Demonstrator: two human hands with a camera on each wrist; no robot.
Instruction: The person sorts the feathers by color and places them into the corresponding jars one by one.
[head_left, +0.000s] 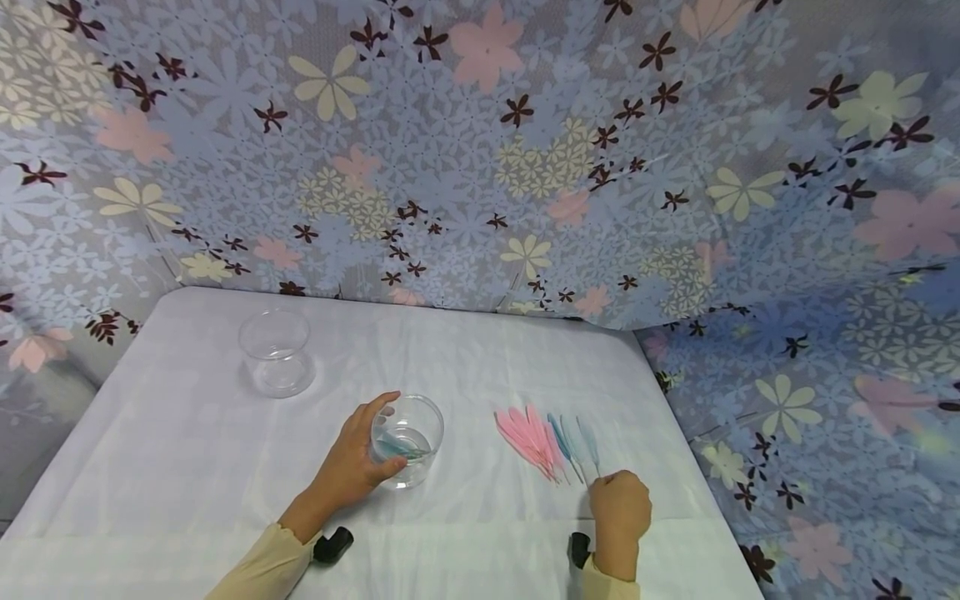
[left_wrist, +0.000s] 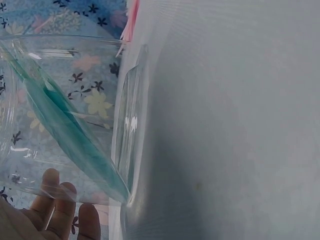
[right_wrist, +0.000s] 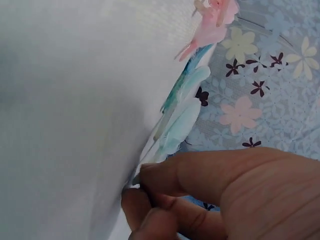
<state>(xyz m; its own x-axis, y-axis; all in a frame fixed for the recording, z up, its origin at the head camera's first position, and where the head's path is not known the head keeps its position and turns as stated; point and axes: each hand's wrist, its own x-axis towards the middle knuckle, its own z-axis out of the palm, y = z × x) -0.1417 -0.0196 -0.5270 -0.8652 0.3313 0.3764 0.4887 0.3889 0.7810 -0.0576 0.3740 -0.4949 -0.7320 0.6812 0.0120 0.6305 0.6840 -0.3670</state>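
The right hand (head_left: 621, 503), its thumb and fingertips closed in a pinch, grips the quill of the rightmost pale blue feather (head_left: 589, 442); the vane lies beyond the fingers, its long axis running away from the person and tipping slightly leftward. The left hand (head_left: 358, 460) curls round the side of a clear cup (head_left: 431, 429), thumb toward the person; within the cup, teal plumage (left_wrist: 75, 135) slants from base toward rim, the number of feathers being hard to tell through overlap. The governing relation appears to be that between gripped feather and cup: the cup stands leftward of the right hand and somewhat farther from the person; the pink feathers (head_left: 528, 435), fanned on the tabletop (head_left: 465, 546), lie between the two; a darker blue feather (head_left: 558, 435) and another pale one (head_left: 572, 437) lie just beside the gripped quill, on its left. A second clear cup (head_left: 276, 354) stands well apart, beyond the left hand; the right hand is clearly the nearer to every loose feather.
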